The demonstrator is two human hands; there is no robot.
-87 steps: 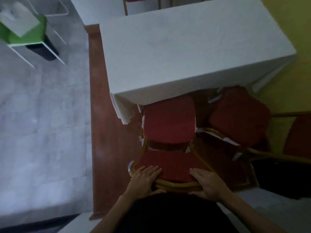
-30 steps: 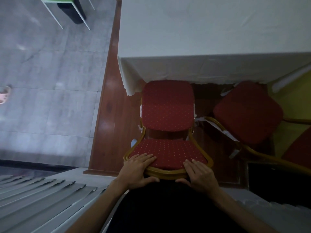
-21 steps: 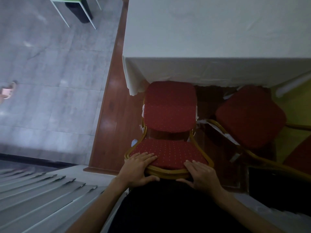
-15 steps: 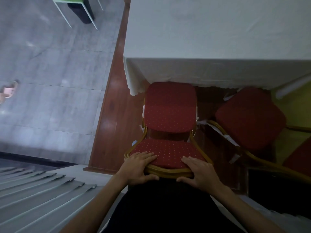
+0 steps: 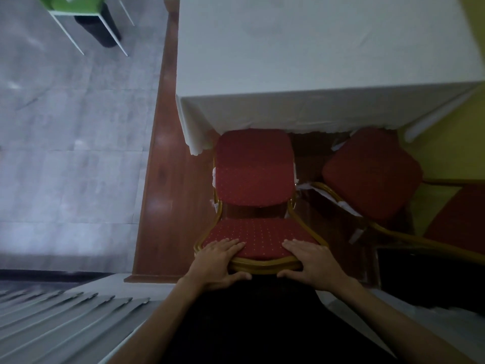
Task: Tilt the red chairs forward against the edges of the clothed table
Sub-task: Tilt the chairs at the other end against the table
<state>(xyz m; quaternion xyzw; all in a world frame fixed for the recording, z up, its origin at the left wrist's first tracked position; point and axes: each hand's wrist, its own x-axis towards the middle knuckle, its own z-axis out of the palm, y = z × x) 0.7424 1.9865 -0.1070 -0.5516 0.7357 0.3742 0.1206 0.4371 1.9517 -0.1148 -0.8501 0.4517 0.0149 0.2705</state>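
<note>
A red chair (image 5: 253,169) with a gold frame stands right below me, facing the white-clothed table (image 5: 315,59). The front of its seat meets the hanging edge of the cloth. My left hand (image 5: 219,261) and my right hand (image 5: 311,261) both grip the top of its padded backrest, thumbs hooked behind the gold rail. A second red chair (image 5: 371,174) stands to the right, turned at an angle, with its seat close to the table edge.
A third red seat (image 5: 462,216) shows at the far right by a yellow wall (image 5: 451,158). The table stands on a brown wooden platform (image 5: 162,166), with grey floor to the left. A green-topped stand (image 5: 76,6) is at the top left. Grey ridged steps (image 5: 52,316) lie at the bottom left.
Since 2.9 s ago the chair's seat has slid back from under the cloth to its edge. Over the last second both hands kept their grip; the right hand shifted slightly on the backrest.
</note>
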